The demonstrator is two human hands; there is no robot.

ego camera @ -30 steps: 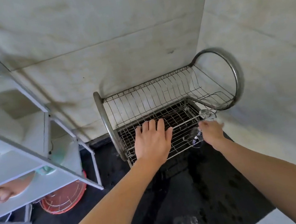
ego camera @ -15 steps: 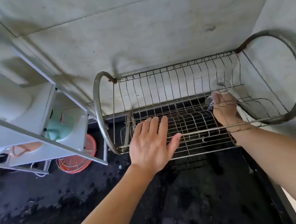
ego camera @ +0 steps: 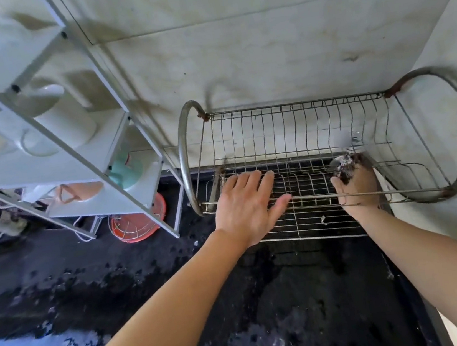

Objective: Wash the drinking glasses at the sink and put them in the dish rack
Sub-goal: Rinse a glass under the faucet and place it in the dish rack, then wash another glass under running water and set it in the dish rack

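A steel wire dish rack (ego camera: pixel 190 154) with hooped ends stands on the wet black counter against the tiled wall. My right hand (ego camera: pixel 356 185) reaches inside the rack's right part and grips a clear drinking glass (ego camera: pixel 344 146), which is held above the lower wire shelf. The glass is see-through and partly hidden by my fingers. My left hand (ego camera: pixel 248 208) hovers flat, fingers straight, over the rack's front rail and lower shelf at the left, holding nothing.
A white shelf unit (ego camera: pixel 53 155) with bowls and cups stands to the left of the rack. A red wire basket (ego camera: pixel 138 222) sits under it on the black counter (ego camera: pixel 295 294). The tiled wall closes in on the right.
The view has dropped and closed in on the rack. My right hand with the glass has gone from the rack's front edge into its right part. My left hand stays flat over the front.
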